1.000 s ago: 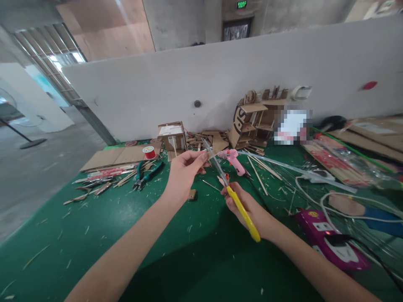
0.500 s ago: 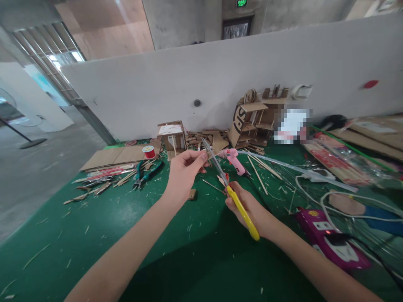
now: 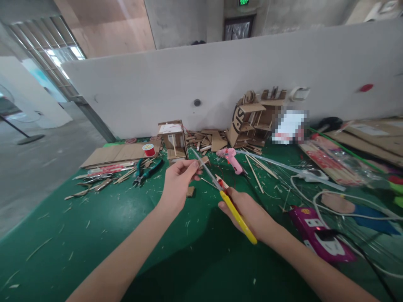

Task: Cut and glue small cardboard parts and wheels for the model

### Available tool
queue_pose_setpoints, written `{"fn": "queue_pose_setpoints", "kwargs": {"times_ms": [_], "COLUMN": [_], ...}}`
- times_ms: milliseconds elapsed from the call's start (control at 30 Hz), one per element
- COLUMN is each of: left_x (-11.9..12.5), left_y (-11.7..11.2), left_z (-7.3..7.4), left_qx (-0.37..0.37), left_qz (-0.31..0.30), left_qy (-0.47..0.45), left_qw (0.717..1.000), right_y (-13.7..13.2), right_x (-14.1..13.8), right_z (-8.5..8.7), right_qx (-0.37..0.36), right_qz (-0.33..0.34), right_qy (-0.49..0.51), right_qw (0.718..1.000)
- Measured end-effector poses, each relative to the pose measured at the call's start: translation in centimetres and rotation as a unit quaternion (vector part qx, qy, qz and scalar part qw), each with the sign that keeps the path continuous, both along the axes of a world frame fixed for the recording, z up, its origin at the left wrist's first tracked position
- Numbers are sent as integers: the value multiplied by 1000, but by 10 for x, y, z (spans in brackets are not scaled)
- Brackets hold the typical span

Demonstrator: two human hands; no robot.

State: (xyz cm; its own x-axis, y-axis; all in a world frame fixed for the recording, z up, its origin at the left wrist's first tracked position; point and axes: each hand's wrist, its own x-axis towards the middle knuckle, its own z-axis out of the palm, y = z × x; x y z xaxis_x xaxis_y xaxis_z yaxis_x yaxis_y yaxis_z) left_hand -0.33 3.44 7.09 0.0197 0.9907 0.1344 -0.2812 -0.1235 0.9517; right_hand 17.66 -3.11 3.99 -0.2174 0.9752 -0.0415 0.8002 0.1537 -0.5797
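My right hand [image 3: 248, 214] is wrapped round the yellow-handled scissors [image 3: 237, 217], whose metal blades point up and to the left. A small piece of cardboard [image 3: 204, 160] is pinched between the thumb and fingers of my left hand [image 3: 176, 181]. The blades pass across this piece, close to my left fingertips; whether they bite into it I cannot tell. Just behind the scissors lie a red-ended item [image 3: 221, 183] and a pink glue gun [image 3: 233, 160]. A small cardboard block [image 3: 190, 192] rests on the green table below my left hand.
Green-handled pliers [image 3: 146, 173] and a red thread spool [image 3: 149, 150] are on the left. A cardboard box model [image 3: 172, 140] and a cardboard shelf model [image 3: 247, 121] stand at the back. A purple power strip [image 3: 317, 235] with cables lies at right. Scraps litter the green table [image 3: 94, 235].
Both hands have moved slightly down and to the left with the scissors and cardboard piece. The scissor blades look closer together, and more of the cardboard piece shows.
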Motion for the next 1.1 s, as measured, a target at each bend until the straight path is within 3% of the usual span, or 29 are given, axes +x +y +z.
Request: {"fn": "queue_pose_setpoints", "kwargs": {"times_ms": [333,600,667,800,933,1100], "left_x": [-8,-16,-21,-39,-52,-45], "left_y": [-20,-29,-26,-13,1,14], "left_z": [-9,-29,-33,-41,-52,-65], "left_qx": [-97,-121,-128,-95,-31,100], "left_qz": [1,-8,-7,-9,-1,-19], "left_qy": [-82,-63,-8,206,358,504], "left_qw": [992,991,992,974,933,858], "right_y": [-22,-30,-28,-22,-20,-21], "right_x": [-5,-8,-3,14,30,34], "right_z": [2,-1,0,5,5,-6], "right_qx": [-3,-28,-44,-54,-55,-60], "right_qz": [23,28,17,-41,-77,-120], "right_qy": [-54,-67,-74,-137,-202,-202], "right_qw": [998,997,996,988,975,970]}}
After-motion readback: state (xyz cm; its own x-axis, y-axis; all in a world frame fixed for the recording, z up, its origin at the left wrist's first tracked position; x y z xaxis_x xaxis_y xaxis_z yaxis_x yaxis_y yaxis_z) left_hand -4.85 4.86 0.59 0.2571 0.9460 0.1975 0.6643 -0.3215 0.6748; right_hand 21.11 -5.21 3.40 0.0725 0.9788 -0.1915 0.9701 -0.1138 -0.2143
